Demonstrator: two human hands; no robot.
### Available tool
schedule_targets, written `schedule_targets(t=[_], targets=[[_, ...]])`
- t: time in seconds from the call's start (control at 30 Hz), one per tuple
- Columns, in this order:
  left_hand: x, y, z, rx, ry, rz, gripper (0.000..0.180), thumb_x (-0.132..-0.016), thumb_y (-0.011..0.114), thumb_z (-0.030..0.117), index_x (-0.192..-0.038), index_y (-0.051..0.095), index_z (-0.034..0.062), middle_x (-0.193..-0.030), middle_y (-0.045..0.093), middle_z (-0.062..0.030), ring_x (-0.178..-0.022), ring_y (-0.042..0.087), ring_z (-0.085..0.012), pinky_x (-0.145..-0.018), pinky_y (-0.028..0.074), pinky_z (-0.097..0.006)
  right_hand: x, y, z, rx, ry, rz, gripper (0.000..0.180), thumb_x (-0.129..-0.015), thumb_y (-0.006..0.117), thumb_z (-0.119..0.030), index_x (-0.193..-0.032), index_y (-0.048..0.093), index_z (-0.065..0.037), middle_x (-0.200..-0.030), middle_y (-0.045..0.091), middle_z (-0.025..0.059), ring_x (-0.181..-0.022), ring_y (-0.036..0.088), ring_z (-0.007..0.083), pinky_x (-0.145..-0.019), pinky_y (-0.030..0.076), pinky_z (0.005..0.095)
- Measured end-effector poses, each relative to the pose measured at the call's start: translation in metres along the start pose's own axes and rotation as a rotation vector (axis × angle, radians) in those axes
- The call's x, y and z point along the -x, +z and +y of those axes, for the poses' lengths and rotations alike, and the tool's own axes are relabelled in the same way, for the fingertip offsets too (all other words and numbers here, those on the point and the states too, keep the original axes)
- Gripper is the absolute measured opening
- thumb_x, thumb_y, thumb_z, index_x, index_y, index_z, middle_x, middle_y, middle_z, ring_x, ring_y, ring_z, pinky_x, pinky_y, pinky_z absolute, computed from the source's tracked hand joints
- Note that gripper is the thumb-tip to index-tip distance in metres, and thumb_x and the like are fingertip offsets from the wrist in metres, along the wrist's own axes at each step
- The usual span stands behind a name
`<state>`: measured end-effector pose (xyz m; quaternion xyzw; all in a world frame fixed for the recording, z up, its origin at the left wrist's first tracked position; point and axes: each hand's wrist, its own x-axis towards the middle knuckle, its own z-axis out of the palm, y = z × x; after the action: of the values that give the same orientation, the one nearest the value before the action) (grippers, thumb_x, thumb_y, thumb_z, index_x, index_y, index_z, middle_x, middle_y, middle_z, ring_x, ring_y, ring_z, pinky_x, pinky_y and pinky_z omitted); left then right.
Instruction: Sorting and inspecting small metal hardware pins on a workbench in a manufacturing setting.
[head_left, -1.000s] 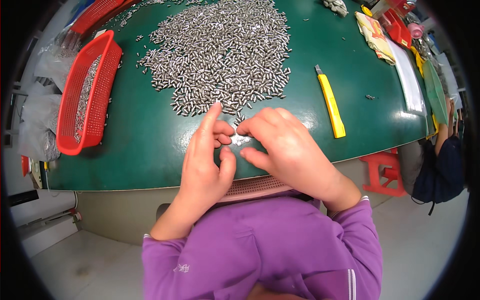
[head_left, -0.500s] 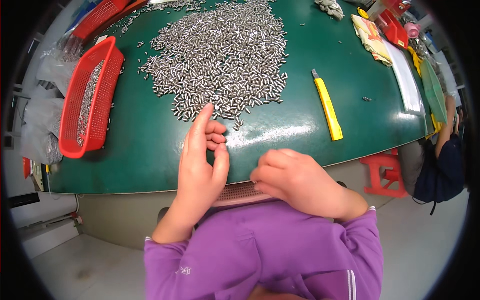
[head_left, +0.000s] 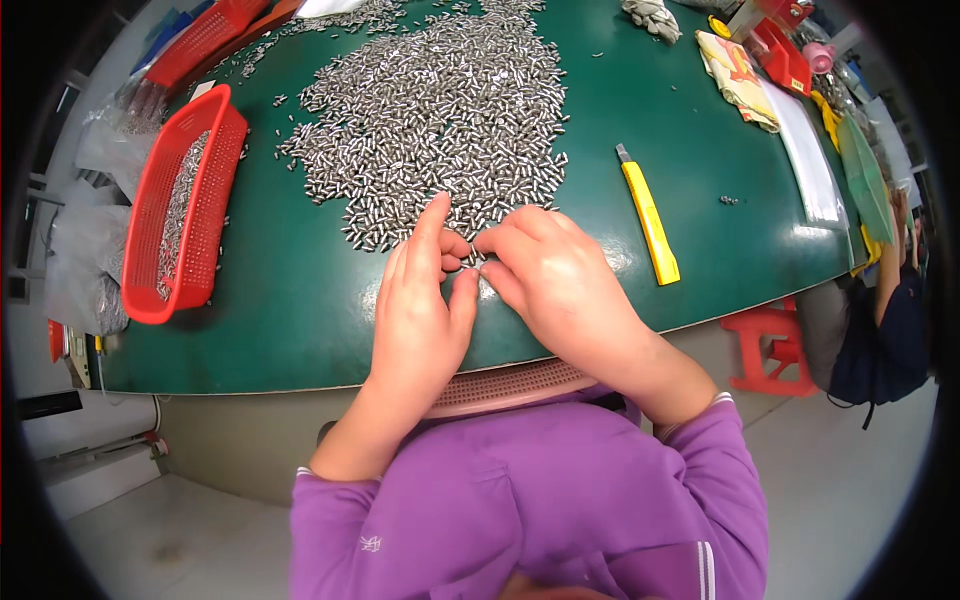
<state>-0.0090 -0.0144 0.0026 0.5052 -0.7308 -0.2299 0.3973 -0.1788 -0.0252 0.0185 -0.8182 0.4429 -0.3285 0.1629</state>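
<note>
Many small silvery metal pins with rounded ends form a wide pile on the green table. At its near edge my right hand reaches in palm down, thumb and forefinger closing on a small metal pin. My left hand is beside it, forefinger stretched toward the pile, other fingers loosely curled and thumb apart. Its thumb tip comes close to the right fingertips. Whether the left fingers touch a pin is hidden.
A red perforated basket partly filled with small metal pieces stands at the left. To the right lies a yellow utility knife, blade pointing away. A patterned cloth and red bins sit far right. Beyond the table edge is a red stool near another person.
My right hand has moved forward and left, from the table's near edge to the pile's near edge beside my left hand. The left hand has shifted slightly right.
</note>
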Motion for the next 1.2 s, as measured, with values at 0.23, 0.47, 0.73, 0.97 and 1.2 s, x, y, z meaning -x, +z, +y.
schedule_targets(t=[0.23,0.47,0.73,0.97,1.2], targets=[[0.013,-0.010,0.008,0.025,0.014,-0.085,0.073,-0.079,0.066,-0.010,-0.147,0.043,0.0016,-0.098,0.062,-0.0101,-0.091,0.060,-0.0252,-0.084,0.051,-0.038,0.014,-0.010,-0.004,-0.081,-0.026,-0.040,0.015,-0.081,0.069,-0.003,-0.094,0.061,-0.003,-0.089,0.055,0.0131,-0.084,0.056,0.0344,-0.075,0.048,0.0441],[0.016,-0.007,0.002,0.033,0.056,-0.059,0.079,-0.078,0.067,-0.011,-0.151,0.036,-0.0001,-0.103,0.060,-0.0114,-0.092,0.058,-0.0249,-0.083,0.051,-0.037,0.010,-0.013,-0.006,-0.101,0.019,-0.074,0.027,-0.079,0.073,-0.003,-0.105,0.067,-0.006,-0.096,0.061,0.0107,-0.091,0.061,0.0328,-0.080,0.051,0.0423],[0.017,-0.008,0.003,0.057,0.012,-0.062,0.085,-0.079,0.068,-0.011,-0.155,0.031,0.0009,-0.113,0.056,-0.0139,-0.092,0.058,-0.0238,-0.080,0.051,-0.035,0.005,-0.014,-0.009,-0.070,-0.002,-0.174,0.023,-0.080,0.069,-0.002,-0.102,0.066,-0.007,-0.096,0.059,0.0089,-0.091,0.059,0.0310,-0.078,0.050,0.0426],[0.017,-0.014,0.008,0.014,-0.008,-0.070,0.084,-0.079,0.070,-0.011,-0.153,0.034,0.0014,-0.105,0.060,-0.0118,-0.089,0.059,-0.0238,-0.080,0.051,-0.036,0.006,-0.011,-0.008,-0.029,0.028,-0.163,0.017,-0.081,0.071,-0.005,-0.097,0.065,-0.006,-0.094,0.059,0.0100,-0.089,0.059,0.0323,-0.077,0.050,0.0428],[0.016,-0.014,0.008,0.019,-0.022,-0.099,0.079,-0.079,0.071,-0.010,-0.151,0.039,0.0018,-0.100,0.062,-0.0104,-0.087,0.059,-0.0239,-0.080,0.051,-0.037,0.012,-0.006,-0.005,-0.033,-0.020,-0.070,0.014,-0.084,0.070,-0.007,-0.087,0.056,-0.004,-0.084,0.054,0.0129,-0.080,0.057,0.0338,-0.069,0.050,0.0445]])
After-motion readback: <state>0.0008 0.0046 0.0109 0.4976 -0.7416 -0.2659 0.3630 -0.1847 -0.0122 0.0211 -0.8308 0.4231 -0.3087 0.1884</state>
